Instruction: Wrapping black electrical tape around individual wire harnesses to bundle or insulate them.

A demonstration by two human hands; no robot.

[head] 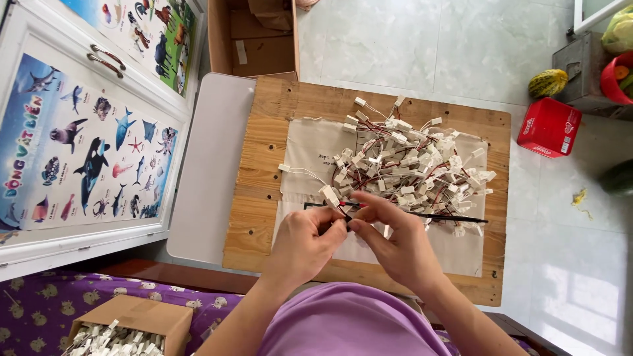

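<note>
My left hand [308, 238] pinches a small white plug connector [330, 195] with red and black wires. My right hand [394, 238] meets it fingertip to fingertip and grips the same wires, with a thin black tool [448, 217] pointing right from its fingers. Just beyond both hands lies a heap of white connectors with red, black and white wires [412, 168] on a beige cloth [310, 148]. The cloth covers a wooden board [264, 142].
An open cardboard box of the same connectors [128, 327] sits at the lower left on purple fabric. A white cupboard door with a sea-animal poster [86, 151] stands at left, a cardboard box [254, 36] at top. A red box [548, 127] and a striped gourd [547, 82] lie at right.
</note>
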